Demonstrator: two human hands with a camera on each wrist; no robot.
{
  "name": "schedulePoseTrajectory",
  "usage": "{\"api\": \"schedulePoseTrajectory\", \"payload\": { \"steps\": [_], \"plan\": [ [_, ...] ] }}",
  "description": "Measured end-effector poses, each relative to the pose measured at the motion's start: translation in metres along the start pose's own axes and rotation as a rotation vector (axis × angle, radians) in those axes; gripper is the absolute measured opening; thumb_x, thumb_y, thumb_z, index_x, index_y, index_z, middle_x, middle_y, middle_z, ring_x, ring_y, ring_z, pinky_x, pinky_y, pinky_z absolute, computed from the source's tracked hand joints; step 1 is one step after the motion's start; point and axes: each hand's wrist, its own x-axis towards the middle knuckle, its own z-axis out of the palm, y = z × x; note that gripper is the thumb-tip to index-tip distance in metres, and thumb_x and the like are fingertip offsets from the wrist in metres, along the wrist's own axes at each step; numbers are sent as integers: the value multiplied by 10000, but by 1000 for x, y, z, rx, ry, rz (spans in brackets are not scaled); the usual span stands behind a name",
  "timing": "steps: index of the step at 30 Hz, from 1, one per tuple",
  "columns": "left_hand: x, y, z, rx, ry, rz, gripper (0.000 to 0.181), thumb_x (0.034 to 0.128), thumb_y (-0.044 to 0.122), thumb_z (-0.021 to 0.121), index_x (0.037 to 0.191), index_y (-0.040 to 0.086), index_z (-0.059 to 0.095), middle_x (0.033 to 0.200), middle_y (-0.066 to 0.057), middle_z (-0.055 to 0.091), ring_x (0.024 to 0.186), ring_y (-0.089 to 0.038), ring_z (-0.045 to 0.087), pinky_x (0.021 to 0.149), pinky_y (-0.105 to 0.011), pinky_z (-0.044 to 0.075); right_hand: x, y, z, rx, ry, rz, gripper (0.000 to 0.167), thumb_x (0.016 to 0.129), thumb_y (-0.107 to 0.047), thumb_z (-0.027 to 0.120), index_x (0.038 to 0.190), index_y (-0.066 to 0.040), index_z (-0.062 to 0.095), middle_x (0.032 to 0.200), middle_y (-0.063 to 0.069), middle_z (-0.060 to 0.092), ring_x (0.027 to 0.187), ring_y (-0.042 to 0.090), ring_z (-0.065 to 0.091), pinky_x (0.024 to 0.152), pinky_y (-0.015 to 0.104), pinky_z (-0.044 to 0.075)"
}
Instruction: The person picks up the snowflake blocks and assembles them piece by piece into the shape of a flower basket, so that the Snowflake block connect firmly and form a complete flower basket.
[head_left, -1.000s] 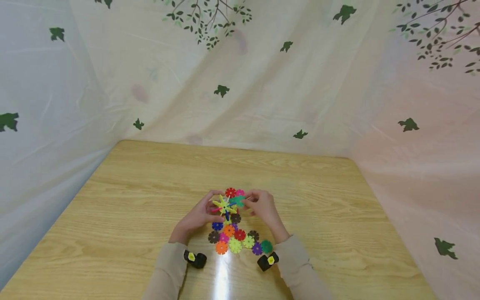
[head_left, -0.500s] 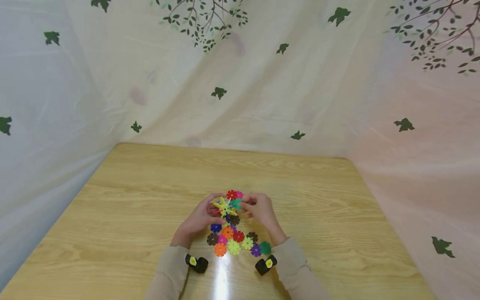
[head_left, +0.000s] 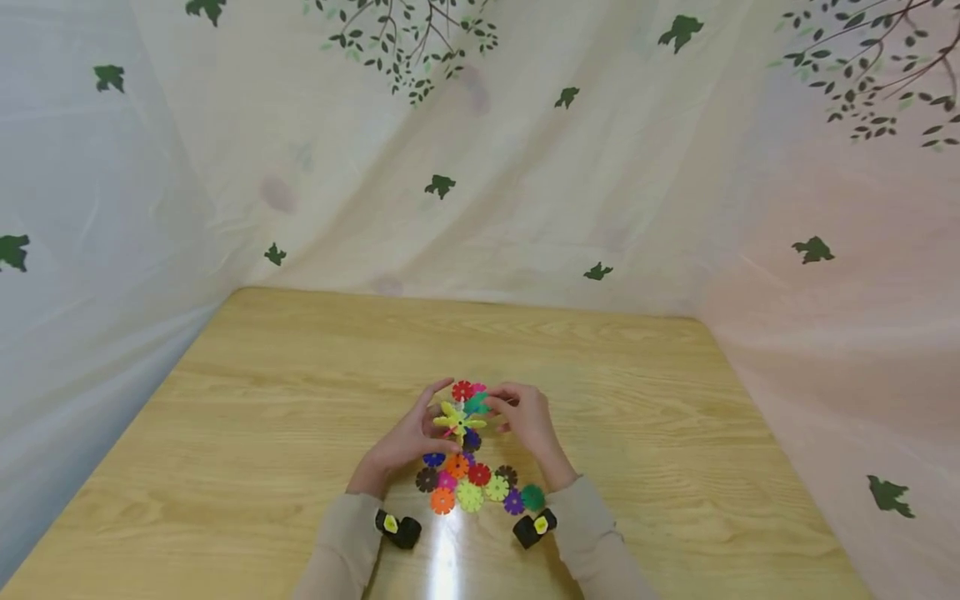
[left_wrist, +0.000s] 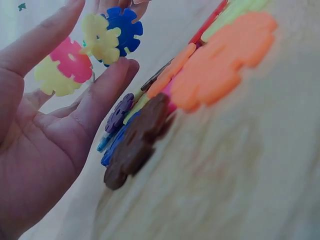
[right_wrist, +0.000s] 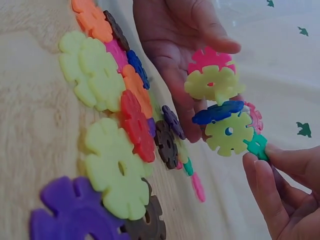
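Note:
A joined cluster of notched plastic discs, with a yellow disc (head_left: pixel 459 422) on top, is held above the table between the hands. The right hand (head_left: pixel 525 417) pinches its green disc (head_left: pixel 477 403) between thumb and fingers; the right wrist view shows that green disc (right_wrist: pixel 257 146) at the fingertips. Around the cluster's other side the left hand (head_left: pixel 408 435) has its fingers spread. In the left wrist view the left hand (left_wrist: pixel 50 125) is near the pink disc (left_wrist: pixel 71 59) and the blue disc (left_wrist: pixel 123 31), its fingers not curled round them.
Several loose discs lie on the wooden table (head_left: pixel 300 375) below the hands, among them orange (head_left: pixel 442 501), red (head_left: pixel 478 474), purple (head_left: pixel 513 501) and dark green (head_left: pixel 533 497). A red disc (head_left: pixel 462 391) is just beyond the cluster. A printed cloth (head_left: pixel 510 233) surrounds the table.
The cluster has turned and shifted a little to the right. The left hand's index finger has straightened and its fingers have spread; the right hand keeps its pinch on the green disc.

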Motion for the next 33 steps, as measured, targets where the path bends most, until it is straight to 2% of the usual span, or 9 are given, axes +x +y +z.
{"api": "schedulePoseTrajectory", "payload": {
  "steps": [4,9,12,15,18,22,25,30,33],
  "plan": [
    [1,0,0,30,-10,-4,953,842,90,739,1545,161,99,1499,-296,280,1262,-473,481,992,-443,518,1,0,-3,2,-16,8,176,940,-97,616,1063,-22,716,897,134,710,730,161,658,554,276,590],
    [1,1,0,45,-24,-18,866,865,80,713,1531,111,161,1387,-295,351,1186,-420,543,922,-347,552,2,-1,-4,-2,-29,22,180,948,-106,606,1069,-38,721,888,117,694,717,129,621,553,286,590],
    [0,1,0,24,-25,-33,878,864,72,713,1533,62,145,1457,-289,309,1249,-446,496,936,-322,550,2,-2,-3,-5,-27,14,179,946,-101,608,1067,-37,722,902,118,702,717,121,624,547,286,589],
    [-1,0,-1,20,-44,-26,902,864,68,711,1540,30,114,1544,-255,241,1314,-470,433,969,-346,539,1,-2,-2,-6,-29,4,176,941,-102,616,1063,-37,724,925,125,711,714,119,633,544,288,590],
    [0,0,-1,37,-70,7,896,865,50,705,1543,31,120,1575,-214,230,1322,-466,430,1013,-410,511,1,-2,0,0,-31,1,177,939,-112,621,1064,-37,721,931,128,712,715,119,637,543,290,591],
    [0,-1,-1,46,-69,33,835,869,36,695,1535,52,192,1533,-191,328,1303,-431,472,1062,-476,461,-1,-2,1,25,-17,10,174,932,-128,634,1065,-51,716,925,106,711,759,137,651,549,291,592],
    [-1,-1,-1,53,-33,3,819,870,67,704,1532,79,221,1525,-162,355,1313,-406,474,1085,-487,435,-2,-2,0,42,-4,11,172,922,-130,648,1065,-61,715,918,92,715,793,156,667,556,292,595],
    [-5,2,-3,77,78,-80,874,842,135,745,1536,98,215,1572,-138,294,1354,-394,430,1104,-465,416,-2,1,-2,40,-6,3,190,921,-128,647,1076,-37,710,927,124,717,836,237,686,551,278,592],
    [-8,3,-7,93,133,-102,887,844,171,748,1539,95,202,1565,-154,296,1363,-402,413,1123,-481,389,-1,4,-2,17,-23,11,193,917,-102,648,1076,-11,707,960,148,721,826,229,686,558,278,594]
  ]
}}
